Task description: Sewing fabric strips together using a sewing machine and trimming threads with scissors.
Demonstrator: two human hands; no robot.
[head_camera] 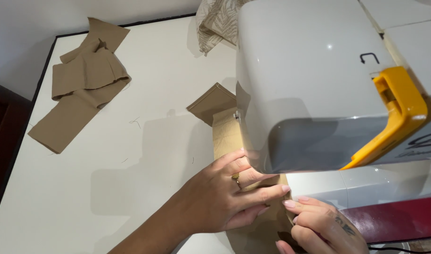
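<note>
White laminate with a thin black edge makes up the table, smooth and matte, with a few stray threads lying on it. On its right side stands a sewing machine, a bulky rounded body of glossy white plastic with a grey underside and a curved yellow plastic handle at its near end. A dark red panel runs along its base.

At the far left of the table lies a loose pile of tan fabric pieces, flat-woven, rectangular, folded and overlapping. A crumpled cloth with a pale leaf print pokes out behind the machine.

Under the machine head runs a long strip of the same tan fabric, its far end a neat stitched corner lying flat on the table, its near end passing beneath both hands.

The left hand lies flat on the strip, fingers extended and spread, pressing the cloth down just beside the machine; a gold ring sits on one finger. The right hand, tattooed on its back, has its fingers curled and pinched together on the strip's right edge, fingertips almost touching those of the left.
</note>
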